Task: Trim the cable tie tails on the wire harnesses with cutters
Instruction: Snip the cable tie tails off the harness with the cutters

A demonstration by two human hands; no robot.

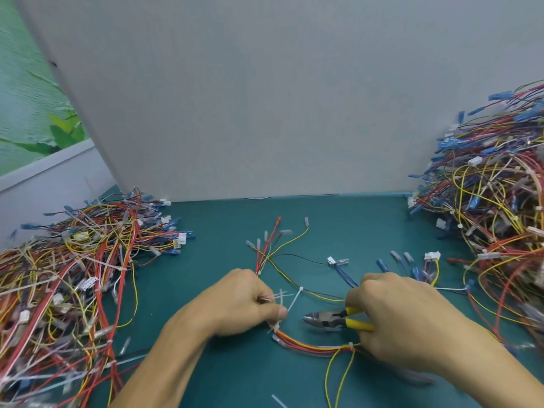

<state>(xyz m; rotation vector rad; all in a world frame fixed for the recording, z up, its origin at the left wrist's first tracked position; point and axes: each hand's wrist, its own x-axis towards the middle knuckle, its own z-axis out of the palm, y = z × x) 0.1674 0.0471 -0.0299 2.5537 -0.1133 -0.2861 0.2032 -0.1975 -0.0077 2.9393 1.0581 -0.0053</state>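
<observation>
One wire harness (309, 345) of red, yellow and white wires lies on the green mat in front of me. My left hand (241, 304) grips it near its middle, where several white cable tie tails (281, 296) stick out past my fingers. A longer white tie tail (295, 298) angles up to the right of my thumb. My right hand (394, 316) holds yellow-handled cutters (326, 318). Their jaws point left, a short way from the tie tails and not touching them.
A big heap of harnesses (67, 284) covers the left of the mat, and a taller heap (494, 207) rises on the right. A grey board (265, 98) stands behind. A cut tie piece (279, 401) lies near the front edge.
</observation>
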